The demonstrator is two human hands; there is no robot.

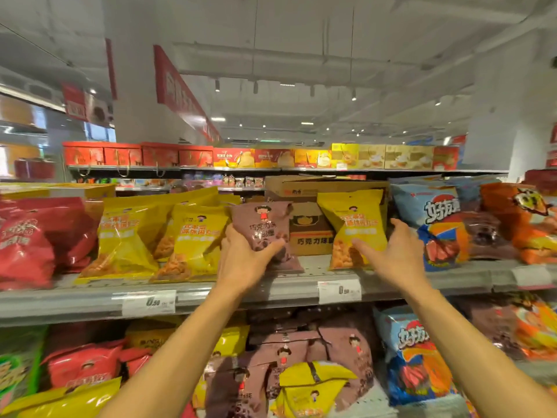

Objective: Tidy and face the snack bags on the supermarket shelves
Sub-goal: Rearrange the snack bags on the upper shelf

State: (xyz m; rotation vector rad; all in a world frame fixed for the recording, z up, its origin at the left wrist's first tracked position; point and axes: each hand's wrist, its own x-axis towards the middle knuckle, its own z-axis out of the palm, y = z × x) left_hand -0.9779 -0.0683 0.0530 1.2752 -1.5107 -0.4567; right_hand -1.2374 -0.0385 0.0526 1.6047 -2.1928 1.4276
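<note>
Two hands up on the top shelf point(271, 289), and each has a bag. Your left hand point(241, 260) is wrapped round the lower part of the brown chocolate snack bag point(262, 227), thumb across its front and fingers behind, holding it upright with the printed face toward you, which looks like the way to stand it square at the shelf's front edge. Your right hand point(394, 251) is spread, fingers fairly straight, lying against the right side of the lone yellow snack bag point(355, 227); it grips nothing that I can see, more a steadying push to keep that bag standing.

Between the two bags sits an opened cardboard carton point(310, 233), set back toward the rear of the shelf, so the brown bag is probably meant to fill the gap in front of it. Left of the brown bag, a row of yellow bags point(193, 236) leans forward along the front edge, and red bags point(27, 239) crowd the left end. Out at the right end stand blue bags point(437, 218) and orange bags point(524, 218). Price tags point(339, 291) hang on the front rail. Below, the lower shelf's mixed bags point(301, 372) lie jumbled, still to be faced.
</note>
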